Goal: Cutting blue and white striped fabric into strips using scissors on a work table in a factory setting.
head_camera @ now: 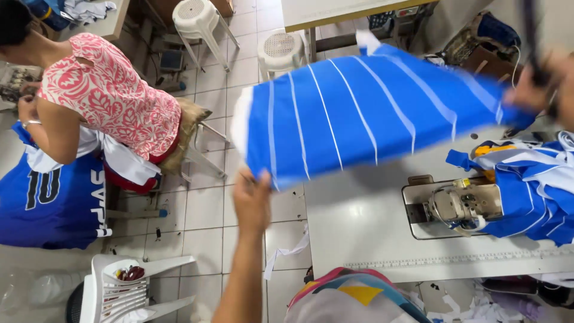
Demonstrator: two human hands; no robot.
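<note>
White floor tiles and a pale sewing table point(359, 221) framed the workshop as I watched a blue panel with white stripes point(365, 113) stretched in mid-air above both. My left hand point(251, 200) pinched its near corner, fingers closed on the hem; the right hand point(541, 81) was blurred, its grip beyond telling. I judged the slack cloth could snag the sewing machine head point(457, 203). A seated co-worker's hands point(27, 107) stayed half hidden.

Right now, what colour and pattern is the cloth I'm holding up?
The cloth is bright blue with thin white stripes, seen best in the head view.
</note>
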